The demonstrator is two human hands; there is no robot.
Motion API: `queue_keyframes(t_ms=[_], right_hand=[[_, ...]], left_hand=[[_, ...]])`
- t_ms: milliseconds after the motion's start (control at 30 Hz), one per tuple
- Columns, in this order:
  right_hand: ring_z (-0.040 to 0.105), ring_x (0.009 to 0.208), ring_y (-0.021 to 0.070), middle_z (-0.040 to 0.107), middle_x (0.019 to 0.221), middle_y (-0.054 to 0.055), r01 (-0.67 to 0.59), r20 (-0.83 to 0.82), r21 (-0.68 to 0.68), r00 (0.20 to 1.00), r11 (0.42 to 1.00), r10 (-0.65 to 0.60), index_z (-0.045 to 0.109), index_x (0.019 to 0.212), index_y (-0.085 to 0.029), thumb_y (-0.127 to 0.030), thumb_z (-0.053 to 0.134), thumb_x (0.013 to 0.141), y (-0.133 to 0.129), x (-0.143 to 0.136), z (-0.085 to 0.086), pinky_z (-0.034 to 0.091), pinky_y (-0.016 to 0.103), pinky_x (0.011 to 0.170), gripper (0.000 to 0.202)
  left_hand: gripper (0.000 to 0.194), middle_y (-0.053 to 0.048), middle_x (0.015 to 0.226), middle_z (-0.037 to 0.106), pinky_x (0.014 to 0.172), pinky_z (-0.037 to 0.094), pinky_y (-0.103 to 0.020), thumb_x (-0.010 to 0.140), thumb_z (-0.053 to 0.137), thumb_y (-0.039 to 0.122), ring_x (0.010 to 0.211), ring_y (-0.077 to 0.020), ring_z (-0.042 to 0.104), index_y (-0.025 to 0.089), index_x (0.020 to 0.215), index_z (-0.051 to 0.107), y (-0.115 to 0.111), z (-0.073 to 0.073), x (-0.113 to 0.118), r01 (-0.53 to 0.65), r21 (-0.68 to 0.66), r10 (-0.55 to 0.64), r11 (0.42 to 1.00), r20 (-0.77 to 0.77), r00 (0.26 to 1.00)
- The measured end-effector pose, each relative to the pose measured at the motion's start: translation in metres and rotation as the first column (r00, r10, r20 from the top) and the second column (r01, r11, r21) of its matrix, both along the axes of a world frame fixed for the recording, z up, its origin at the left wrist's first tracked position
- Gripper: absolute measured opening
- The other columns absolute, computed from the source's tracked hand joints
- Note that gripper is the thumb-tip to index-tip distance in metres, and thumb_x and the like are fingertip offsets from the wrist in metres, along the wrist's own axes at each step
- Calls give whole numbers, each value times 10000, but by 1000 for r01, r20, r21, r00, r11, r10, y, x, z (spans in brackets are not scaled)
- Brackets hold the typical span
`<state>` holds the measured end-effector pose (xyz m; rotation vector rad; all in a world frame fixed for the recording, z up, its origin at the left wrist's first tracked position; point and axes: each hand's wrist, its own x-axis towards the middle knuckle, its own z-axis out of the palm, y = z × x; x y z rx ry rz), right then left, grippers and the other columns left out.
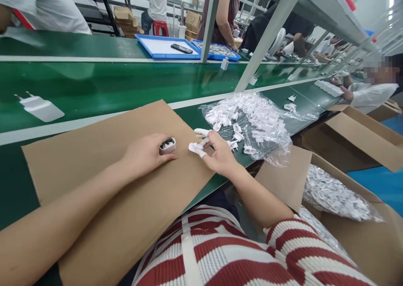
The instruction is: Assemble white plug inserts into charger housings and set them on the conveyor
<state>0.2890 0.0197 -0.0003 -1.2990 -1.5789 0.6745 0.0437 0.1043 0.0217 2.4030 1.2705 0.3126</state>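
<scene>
My left hand [147, 152] is closed round a white charger housing [168, 146]. Its open end faces right, and parts show inside. Just to the right, my right hand [217, 152] has white covers on its fingertips. Its thumb and a bent finger come together in a pinch, while another finger stretches out above them. Anything between the tips blends with the white covers and cannot be made out. Both hands are over a brown cardboard sheet [103, 152]. Beyond my right hand, a clear plastic bag [270, 143] lies spread with many small white plug pieces [248, 114].
A green conveyor belt [110, 82] runs behind the cardboard, carrying a white charger [42, 109]. Metal posts [267, 38] rise at its edge. Across it are blue trays [151, 53], one with a dark phone-like device [181, 48]. Opened boxes [283, 177] stand right; co-workers sit further along.
</scene>
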Motion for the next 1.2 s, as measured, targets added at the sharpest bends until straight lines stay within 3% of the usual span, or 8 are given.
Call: queue_keyframes(t_ms=[67,200,367,567,667,800,967,1200], right_hand=[[701,959,212,745,1130,94,-30,40,-66,999,997,33,707,1231,-213,-346,791,841,1,-4,-5,578,390,888,420],[715,909,205,769,1013,57,19,-214,-189,975,982,-61,743,1039,-218,-372,848,777,11,-12,1,588,372,863,322],[695,876,186,752,1100,42,-113,-454,-241,891,964,-9,706,1196,-259,-413,882,700,19,-17,24,594,345,782,549],[674,836,173,765,997,43,-205,-448,-295,892,933,54,755,1027,-226,-451,873,711,18,-20,26,546,301,703,406],[680,898,199,766,1056,48,-190,-340,-252,935,949,97,751,1081,-245,-430,849,745,17,-20,24,548,322,722,395],[658,925,209,767,1058,43,-7,115,25,993,1000,4,753,1036,-244,-292,701,879,18,-21,27,527,394,877,172],[623,967,238,712,1066,64,-113,588,185,809,976,-18,695,1100,-218,-115,570,873,16,-27,42,476,390,879,279],[579,941,239,627,1039,69,-214,730,82,678,973,88,620,1127,-201,-77,531,825,21,-31,52,438,332,751,339]], left_hand=[[431,-28,1180,747,751,489,-356,854,731,550,997,-302,695,307,1209,716,-1,-2,-1,-18,-125,32,992,107,994],[421,-20,1057,760,734,511,-335,829,745,560,910,-260,704,275,1139,732,-6,-9,5,10,-323,92,946,299,950],[474,-26,961,751,673,482,-326,832,743,588,802,-233,675,242,1155,728,-10,-13,11,39,-358,98,933,356,929],[491,-29,928,739,654,473,-328,799,768,586,784,-235,664,241,1145,724,-12,-19,12,33,-382,137,923,410,902],[464,-35,931,733,658,476,-331,805,760,576,800,-240,665,245,1128,727,-12,-21,12,45,-380,132,924,428,894],[472,-25,867,708,631,456,-321,813,754,578,735,-216,624,243,1143,725,-12,-19,12,49,-377,125,925,423,898],[425,-10,794,662,611,420,-311,842,740,560,688,-191,566,239,1121,736,-13,-18,11,83,-359,93,930,446,890],[378,-22,806,650,623,412,-321,868,722,551,702,-187,543,207,1026,713,-12,-22,11,131,-357,62,925,481,874]])
